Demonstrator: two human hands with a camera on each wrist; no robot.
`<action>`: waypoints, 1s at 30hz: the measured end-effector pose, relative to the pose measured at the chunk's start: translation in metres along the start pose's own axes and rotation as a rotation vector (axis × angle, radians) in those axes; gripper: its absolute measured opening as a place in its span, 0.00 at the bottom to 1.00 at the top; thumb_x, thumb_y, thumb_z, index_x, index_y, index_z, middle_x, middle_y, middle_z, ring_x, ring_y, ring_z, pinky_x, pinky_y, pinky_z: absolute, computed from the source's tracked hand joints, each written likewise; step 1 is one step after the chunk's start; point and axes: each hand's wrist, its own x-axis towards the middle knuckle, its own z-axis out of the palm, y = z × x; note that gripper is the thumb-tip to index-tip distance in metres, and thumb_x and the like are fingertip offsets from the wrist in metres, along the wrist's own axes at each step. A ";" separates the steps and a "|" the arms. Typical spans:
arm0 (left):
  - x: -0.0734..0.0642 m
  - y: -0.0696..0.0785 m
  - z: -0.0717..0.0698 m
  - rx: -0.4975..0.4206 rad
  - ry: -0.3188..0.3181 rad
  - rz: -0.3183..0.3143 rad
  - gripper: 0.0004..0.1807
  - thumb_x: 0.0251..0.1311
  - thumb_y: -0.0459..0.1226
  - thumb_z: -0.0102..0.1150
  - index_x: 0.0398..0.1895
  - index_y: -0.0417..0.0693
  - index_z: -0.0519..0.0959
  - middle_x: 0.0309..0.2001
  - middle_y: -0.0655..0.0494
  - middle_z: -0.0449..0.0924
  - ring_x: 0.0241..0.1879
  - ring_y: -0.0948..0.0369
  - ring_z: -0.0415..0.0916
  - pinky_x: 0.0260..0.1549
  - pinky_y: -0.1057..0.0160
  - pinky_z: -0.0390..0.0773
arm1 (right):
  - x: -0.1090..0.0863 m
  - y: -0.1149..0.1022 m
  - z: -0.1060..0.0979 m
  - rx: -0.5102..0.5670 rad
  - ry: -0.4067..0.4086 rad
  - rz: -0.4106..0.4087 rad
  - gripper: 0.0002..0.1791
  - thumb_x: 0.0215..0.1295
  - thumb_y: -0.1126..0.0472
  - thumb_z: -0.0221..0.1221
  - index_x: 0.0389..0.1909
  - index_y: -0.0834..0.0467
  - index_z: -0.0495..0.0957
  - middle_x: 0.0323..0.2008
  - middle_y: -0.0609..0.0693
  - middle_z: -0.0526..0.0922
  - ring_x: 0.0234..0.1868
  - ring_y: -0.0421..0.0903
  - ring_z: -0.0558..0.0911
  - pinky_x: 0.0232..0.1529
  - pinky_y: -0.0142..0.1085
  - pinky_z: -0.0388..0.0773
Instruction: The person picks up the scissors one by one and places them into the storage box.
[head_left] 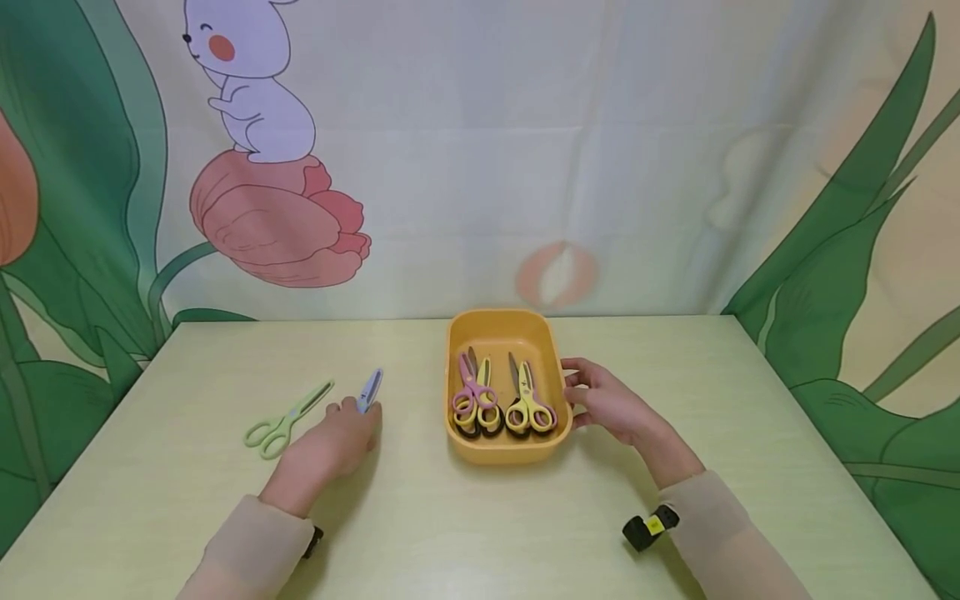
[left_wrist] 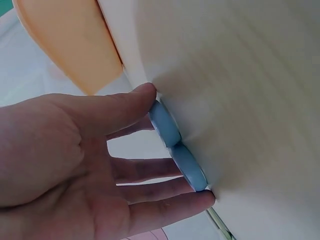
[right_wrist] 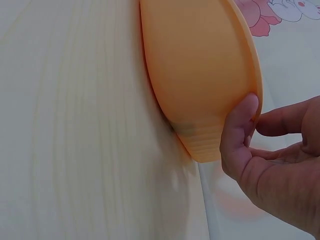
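Observation:
My left hand (head_left: 337, 442) holds a pair of blue scissors (head_left: 369, 390) by the handles on the table. In the left wrist view, the thumb is at one end of the blue handles (left_wrist: 187, 167) and the fingers reach round the other. Green scissors (head_left: 288, 419) lie just left of that hand. At the right side of a yellow-orange plastic tray (head_left: 504, 454), my right hand (head_left: 611, 402) grips the rim, its thumb against the outer wall in the right wrist view. Yellow scissors (head_left: 531, 400), pink scissors (head_left: 472, 390) and black-handled ones lie inside the tray, partly overlapping.
The pale wooden table (head_left: 465, 533) ends at the back against a hanging cloth (head_left: 450, 167) printed with a rabbit, flowers and leaves. Black wrist-worn devices, one of them (head_left: 641, 532) with a yellow label, sit at both sleeves.

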 end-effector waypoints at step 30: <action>0.009 -0.004 -0.003 0.032 0.107 0.007 0.05 0.66 0.29 0.55 0.40 0.35 0.78 0.35 0.37 0.72 0.36 0.45 0.71 0.34 0.46 0.78 | -0.003 -0.003 -0.001 0.032 -0.017 -0.023 0.30 0.76 0.70 0.46 0.76 0.70 0.53 0.55 0.68 0.65 0.48 0.58 0.77 0.38 0.40 0.84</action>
